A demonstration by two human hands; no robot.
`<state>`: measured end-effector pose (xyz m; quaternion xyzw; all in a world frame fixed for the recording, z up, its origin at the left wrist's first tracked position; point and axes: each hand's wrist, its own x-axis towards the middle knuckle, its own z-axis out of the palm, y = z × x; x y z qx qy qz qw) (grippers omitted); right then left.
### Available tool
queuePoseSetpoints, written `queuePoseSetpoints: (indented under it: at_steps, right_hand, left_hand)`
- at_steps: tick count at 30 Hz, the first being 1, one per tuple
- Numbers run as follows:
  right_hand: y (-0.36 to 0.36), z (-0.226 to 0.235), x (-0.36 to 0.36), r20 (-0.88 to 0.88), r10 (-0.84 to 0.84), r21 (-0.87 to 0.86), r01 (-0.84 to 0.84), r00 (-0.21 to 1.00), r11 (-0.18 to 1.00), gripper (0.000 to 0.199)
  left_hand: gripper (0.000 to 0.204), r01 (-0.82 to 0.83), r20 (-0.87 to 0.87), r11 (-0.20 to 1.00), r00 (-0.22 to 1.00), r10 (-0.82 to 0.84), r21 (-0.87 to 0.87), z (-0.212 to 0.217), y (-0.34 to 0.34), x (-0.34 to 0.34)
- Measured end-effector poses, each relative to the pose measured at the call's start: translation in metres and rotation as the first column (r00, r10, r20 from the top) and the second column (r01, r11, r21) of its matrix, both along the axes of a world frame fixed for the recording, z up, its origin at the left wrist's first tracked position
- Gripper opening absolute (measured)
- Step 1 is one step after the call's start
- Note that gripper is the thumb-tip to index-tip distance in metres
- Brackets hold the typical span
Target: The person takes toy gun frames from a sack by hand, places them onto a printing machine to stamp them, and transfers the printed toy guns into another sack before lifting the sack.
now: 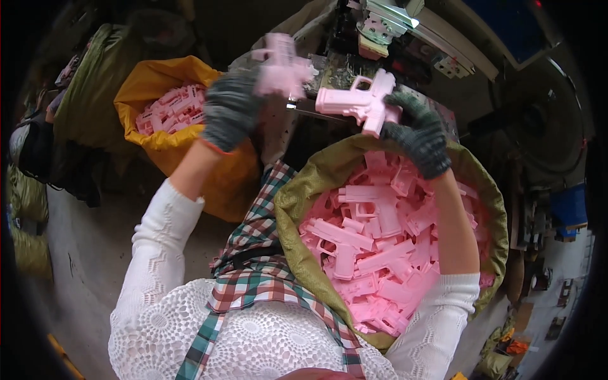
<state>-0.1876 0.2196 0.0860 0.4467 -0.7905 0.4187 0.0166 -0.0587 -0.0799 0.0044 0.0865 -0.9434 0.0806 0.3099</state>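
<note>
My left hand (232, 111), in a dark grey knit glove, is closed on a pink toy gun (284, 66) that is smeared by motion. A second pink toy gun (347, 101) is gripped by my right hand (423, 134), also gloved, just above the far rim of an olive sack (292, 212). Pink shapes overlap in that hand, so I cannot tell if it holds more than one. Under my right forearm, the sack is heaped with several loose pink toy guns (380, 209).
To the left stands a yellow sack (136, 79) holding pink toy guns (171, 111) with dark marks. A machine (383, 28) with metal parts and a dark worktable (335, 69) lie straight ahead. At the far right is a large fan (538, 120). Green sacks (88, 95) line the left.
</note>
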Motion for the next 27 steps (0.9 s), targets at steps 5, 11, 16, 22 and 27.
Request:
queuePoseSetpoints:
  at_steps: [5, 11, 16, 22, 27]
  right_hand:
    - [-0.027, -0.035, -0.069, -0.233, 0.007, 0.197, 0.040, 0.972, 0.980, 0.044]
    - [-0.031, 0.007, -0.017, -0.259, -0.033, 0.230, 0.094, 0.965, 0.969, 0.028]
    - [0.004, -0.023, 0.072, -0.084, 0.300, 0.845, -0.092, 0.950, 0.526, 0.025]
    - [0.025, -0.080, 0.104, -0.389, 0.423, 0.849, 0.140, 0.818, 0.510, 0.040]
    - [0.033, -0.028, 0.118, -0.183, 0.388, 0.804, -0.090, 0.903, 0.588, 0.049]
  left_hand:
    - [0.075, -0.433, 0.180, 0.901, 0.887, 0.426, 0.002, 0.004, -0.069, 0.054]
    - [0.054, 0.448, -0.112, 0.747, 0.883, -0.456, 0.491, -0.003, 0.001, 0.070]
    - [0.035, 0.726, -0.299, 0.125, 0.426, -0.854, 0.677, -0.021, 0.104, 0.047]
    - [0.033, 0.666, 0.037, 0.482, 0.565, -0.824, 0.570, -0.043, 0.143, 0.021]
    - [0.039, 0.468, 0.181, 0.780, 0.798, -0.575, 0.416, -0.073, 0.120, -0.009]
